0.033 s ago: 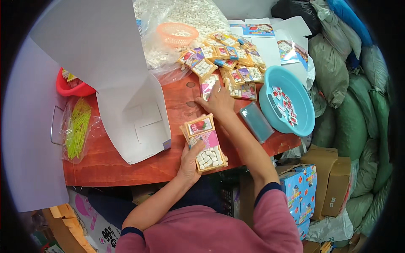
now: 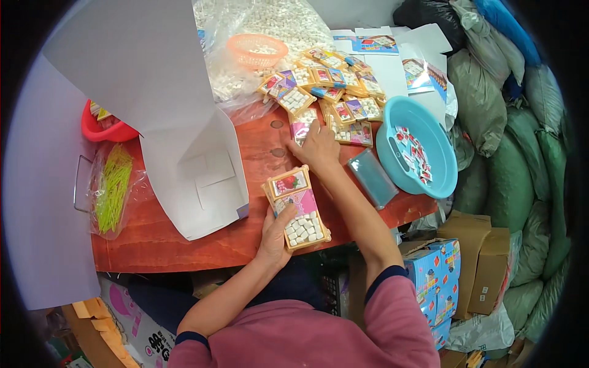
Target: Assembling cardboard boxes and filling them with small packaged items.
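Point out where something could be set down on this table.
The red tabletop is bare between the open white box and the left hand with its pack, and along the front edge below the yellow-green sticks and box. The far side is crowded: bagged white pieces, a heap of packs and, to its right, the blue basin.
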Motion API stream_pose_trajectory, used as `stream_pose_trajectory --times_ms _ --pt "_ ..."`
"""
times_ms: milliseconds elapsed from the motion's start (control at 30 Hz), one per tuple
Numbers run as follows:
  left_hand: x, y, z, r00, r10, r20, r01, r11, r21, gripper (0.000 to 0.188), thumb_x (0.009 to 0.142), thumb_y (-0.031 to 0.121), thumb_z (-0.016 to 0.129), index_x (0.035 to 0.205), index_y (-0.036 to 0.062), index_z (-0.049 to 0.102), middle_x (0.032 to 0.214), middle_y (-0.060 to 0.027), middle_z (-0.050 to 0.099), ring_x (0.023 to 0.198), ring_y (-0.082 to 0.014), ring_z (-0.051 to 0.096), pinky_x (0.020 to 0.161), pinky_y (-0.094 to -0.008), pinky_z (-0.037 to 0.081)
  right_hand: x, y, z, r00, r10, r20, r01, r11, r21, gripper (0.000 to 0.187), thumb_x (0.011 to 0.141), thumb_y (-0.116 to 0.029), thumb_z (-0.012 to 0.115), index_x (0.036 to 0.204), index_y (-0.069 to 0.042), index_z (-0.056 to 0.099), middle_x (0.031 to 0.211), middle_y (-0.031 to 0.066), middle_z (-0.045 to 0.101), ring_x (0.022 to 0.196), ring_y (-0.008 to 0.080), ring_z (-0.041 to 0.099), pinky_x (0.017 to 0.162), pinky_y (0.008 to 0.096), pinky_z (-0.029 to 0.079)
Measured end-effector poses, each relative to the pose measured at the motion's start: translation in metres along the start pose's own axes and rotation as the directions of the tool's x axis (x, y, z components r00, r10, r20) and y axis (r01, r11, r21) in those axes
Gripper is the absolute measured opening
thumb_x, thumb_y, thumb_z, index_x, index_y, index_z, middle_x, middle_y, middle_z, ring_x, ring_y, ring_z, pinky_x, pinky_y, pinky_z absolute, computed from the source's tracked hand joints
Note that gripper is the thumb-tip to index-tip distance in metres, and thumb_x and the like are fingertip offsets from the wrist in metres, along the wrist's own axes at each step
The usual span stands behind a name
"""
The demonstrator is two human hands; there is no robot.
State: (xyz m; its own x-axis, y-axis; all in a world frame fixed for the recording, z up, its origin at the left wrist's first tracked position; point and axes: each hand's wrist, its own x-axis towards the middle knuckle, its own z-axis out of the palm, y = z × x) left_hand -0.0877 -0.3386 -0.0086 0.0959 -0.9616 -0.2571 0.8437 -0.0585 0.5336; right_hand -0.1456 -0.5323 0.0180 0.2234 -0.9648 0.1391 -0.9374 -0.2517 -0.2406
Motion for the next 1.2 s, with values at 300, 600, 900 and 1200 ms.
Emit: stream_pose_trajectory --times_ms 300,600,900,1200 --pt "0.011 -0.003 -0.008 0.999 0.010 0.035 -0.002 0.975 -0.220 0.053 0.093 0.032 0.057 0.135 0.0124 0.030 0.122 -0.0040 0.047 0.109 -0.0171 0.054 0.093 -0.0367 0.047 -0.114 0.020 -0.086 0.971 -0.239 -0.017 0.236 0.941 0.241 0.066 0.074 -0.043 0.065 0.122 0.000 0.049 0.101 0.0187 0.062 0.099 0.0354 0.058 0.082 0.0433 0.048" --pt "0.002 0.007 0.006 0.999 0.010 0.049 -0.010 1.000 0.002 0.047 0.088 0.009 0.053 0.132 0.0027 0.038 0.122 -0.0144 0.054 0.109 -0.0276 0.058 0.093 -0.0430 0.050 0.001 0.011 -0.034 0.837 -0.432 -0.335 0.506 0.845 0.174 0.076 0.075 -0.041 0.071 0.131 0.000 0.040 0.120 0.0249 0.051 0.110 0.0403 0.051 0.091 0.0423 0.044" --pt "0.013 -0.004 -0.019 1.000 -0.010 0.026 0.014 0.989 -0.146 0.049 0.089 0.016 0.053 0.133 0.0070 0.035 0.124 -0.0125 0.051 0.111 -0.0263 0.055 0.092 -0.0429 0.050 0.050 0.007 -0.005 0.959 -0.269 -0.093 0.280 0.951 0.129 0.078 0.073 -0.044 0.067 0.130 0.002 0.040 0.118 0.0276 0.052 0.112 0.0421 0.049 0.092 0.0453 0.043" --pt "0.022 -0.004 -0.005 0.999 -0.015 0.039 0.026 0.960 -0.279 0.054 0.090 0.039 0.057 0.133 0.0108 0.038 0.123 -0.0115 0.054 0.111 -0.0251 0.056 0.093 -0.0414 0.049 -0.135 0.016 -0.081 0.869 -0.492 -0.054 0.485 0.826 0.289 0.067 0.078 -0.035 0.068 0.128 0.002 0.044 0.116 0.0229 0.056 0.104 0.0343 0.057 0.088 0.0401 0.046"
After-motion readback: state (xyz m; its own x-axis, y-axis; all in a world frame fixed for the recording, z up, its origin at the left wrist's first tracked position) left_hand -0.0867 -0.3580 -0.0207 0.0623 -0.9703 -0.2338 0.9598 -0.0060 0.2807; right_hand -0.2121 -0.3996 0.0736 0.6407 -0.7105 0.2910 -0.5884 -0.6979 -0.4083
